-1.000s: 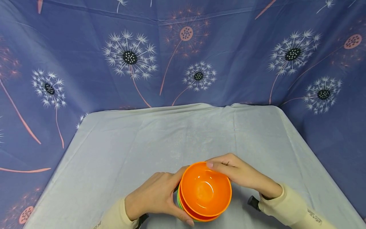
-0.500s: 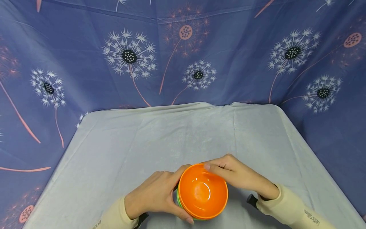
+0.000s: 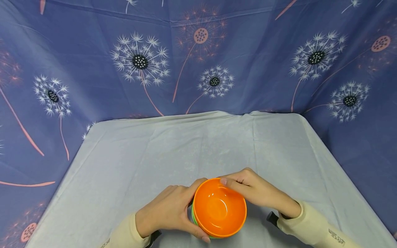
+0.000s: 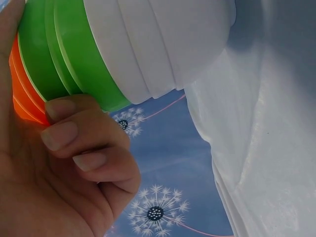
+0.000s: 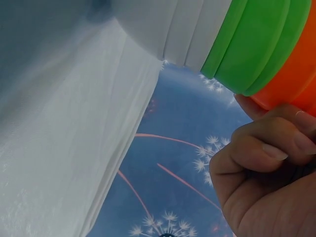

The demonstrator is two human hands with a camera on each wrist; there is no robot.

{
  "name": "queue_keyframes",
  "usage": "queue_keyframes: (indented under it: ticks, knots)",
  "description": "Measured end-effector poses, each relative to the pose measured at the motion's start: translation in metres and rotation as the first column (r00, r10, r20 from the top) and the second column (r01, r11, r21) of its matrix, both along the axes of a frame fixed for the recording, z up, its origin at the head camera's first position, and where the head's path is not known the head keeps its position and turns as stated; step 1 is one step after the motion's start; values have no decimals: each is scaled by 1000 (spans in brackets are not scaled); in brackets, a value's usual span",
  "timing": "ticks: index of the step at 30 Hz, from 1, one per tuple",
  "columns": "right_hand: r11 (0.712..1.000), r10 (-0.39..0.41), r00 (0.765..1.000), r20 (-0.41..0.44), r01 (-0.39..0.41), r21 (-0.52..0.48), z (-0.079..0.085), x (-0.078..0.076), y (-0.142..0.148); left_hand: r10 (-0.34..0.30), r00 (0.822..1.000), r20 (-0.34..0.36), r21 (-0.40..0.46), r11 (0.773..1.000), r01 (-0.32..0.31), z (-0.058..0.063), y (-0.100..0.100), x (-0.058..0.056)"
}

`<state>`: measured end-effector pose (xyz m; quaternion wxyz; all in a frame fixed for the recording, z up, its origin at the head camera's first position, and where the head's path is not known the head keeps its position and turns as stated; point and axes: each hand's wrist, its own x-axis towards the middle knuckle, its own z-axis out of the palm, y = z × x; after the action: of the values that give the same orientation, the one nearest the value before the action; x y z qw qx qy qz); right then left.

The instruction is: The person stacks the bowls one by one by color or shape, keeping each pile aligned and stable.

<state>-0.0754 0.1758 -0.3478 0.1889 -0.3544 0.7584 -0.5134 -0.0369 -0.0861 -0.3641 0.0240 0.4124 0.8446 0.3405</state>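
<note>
Near the table's front edge stands a stack of nested bowls. On top in the head view is an orange bowl (image 3: 219, 208), its inside facing up. Both wrist views show green bowls (image 4: 74, 54) below the orange ones and white bowls (image 4: 163, 44) at the bottom. My left hand (image 3: 170, 210) grips the stack's left side, thumb in front and fingers behind. My right hand (image 3: 252, 187) pinches the far right rim of the top orange bowl, thumb inside it and fingers curled under its outside.
A pale grey cloth (image 3: 186, 148) covers the table. Blue dandelion-print fabric (image 3: 248, 62) hangs behind and at both sides. A dark piece (image 3: 273, 218) sticks out at the right sleeve (image 3: 310, 224).
The top orange bowl has moved slightly left and down and now sits deeper in the stack. My right hand moved with it. My left hand stays in place.
</note>
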Motion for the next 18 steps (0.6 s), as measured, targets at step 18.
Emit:
queue_keyframes:
  ticks: [18]
  knots:
    - [1000, -19, 1000, -17, 19, 7, 0, 0, 1, 4, 1000, -19, -24, 1000, -4, -1, -1, -1]
